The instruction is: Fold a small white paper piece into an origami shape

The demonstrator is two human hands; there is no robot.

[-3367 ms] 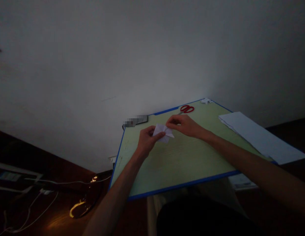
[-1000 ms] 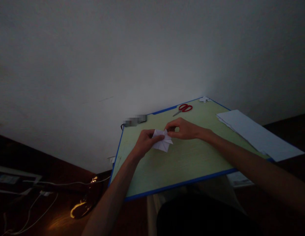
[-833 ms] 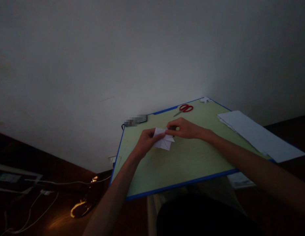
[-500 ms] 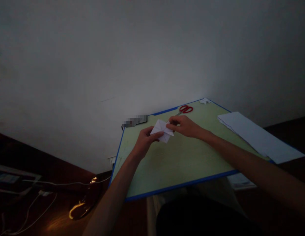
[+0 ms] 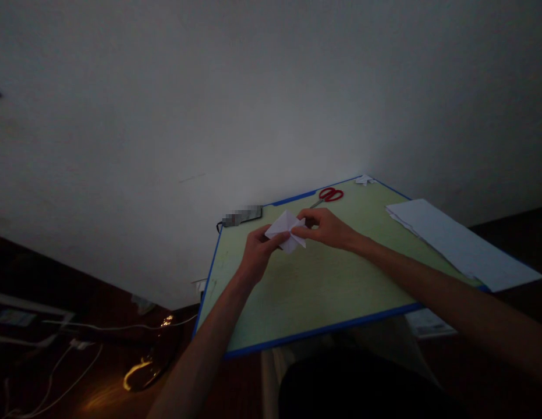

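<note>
A small folded piece of white paper (image 5: 284,223), creased and with pointed corners, is held up over the table between both hands. My left hand (image 5: 258,244) grips its left side, the thumb lying across the front near the middle. At its right side my right hand (image 5: 323,226) pinches it, with the thumb on the front close to the centre. Some of the fingers are hidden behind the paper. Just beyond my right hand, red-handled scissors (image 5: 330,195) lie on the table.
The pale green table (image 5: 297,302) has a blue edge and stands against a wall. A phone-like dark object (image 5: 248,215) lies at its back left. White sheets (image 5: 454,238) overhang the right edge, and a folded white paper piece (image 5: 364,180) sits in the far corner. Cables (image 5: 122,326) run at left.
My right thumb has moved left and slightly down, toward the centre of the paper. The paper is turned a little, and its right-hand flap has shifted. My left hand keeps its hold.
</note>
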